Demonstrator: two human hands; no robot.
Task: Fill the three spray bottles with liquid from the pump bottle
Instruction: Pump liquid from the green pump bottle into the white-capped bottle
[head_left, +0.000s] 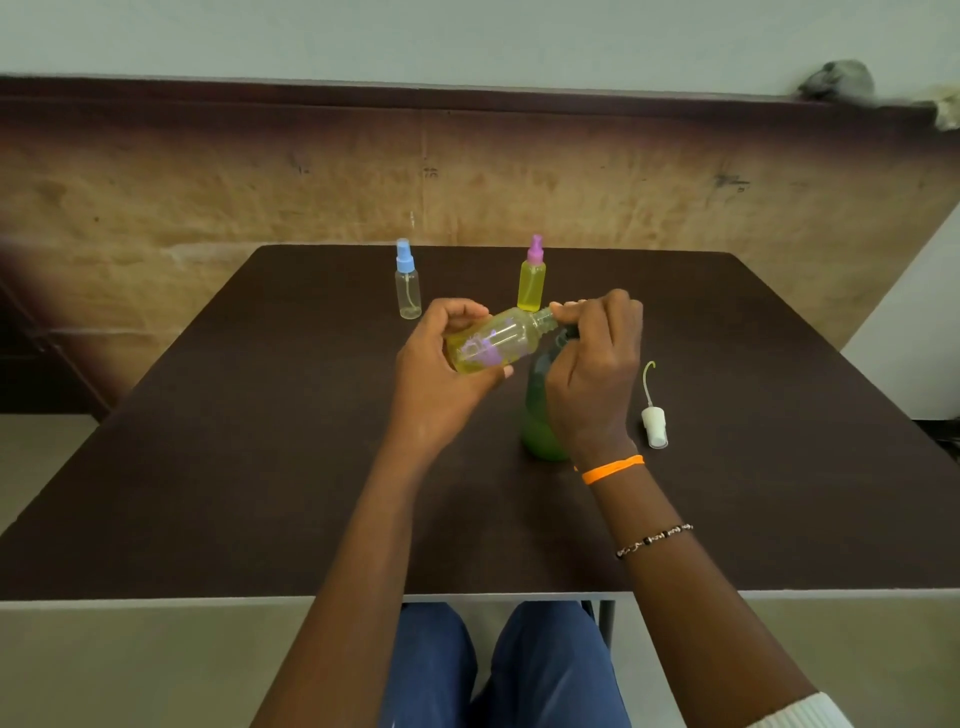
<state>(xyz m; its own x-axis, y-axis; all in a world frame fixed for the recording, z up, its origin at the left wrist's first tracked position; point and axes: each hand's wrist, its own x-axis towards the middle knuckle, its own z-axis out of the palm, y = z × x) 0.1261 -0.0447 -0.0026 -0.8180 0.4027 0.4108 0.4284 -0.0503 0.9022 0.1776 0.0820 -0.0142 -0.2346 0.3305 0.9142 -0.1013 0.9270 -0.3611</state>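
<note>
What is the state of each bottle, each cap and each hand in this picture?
Clear spray bottle with blue cap: upright, capped, empty.
Yellow-filled spray bottle with pink cap: upright, capped, full.
Uncapped clear spray bottle: tilted, partly filled.
Green pump bottle: upright, partly hidden.
White spray cap: off, lying on table.
Left hand: holds uncapped bottle.
Right hand: on pump.

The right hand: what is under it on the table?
Under the right hand stands a green bottle on the table. Only its lower body and left side show. Its top, where the pump would be, is covered by the hand.
</note>
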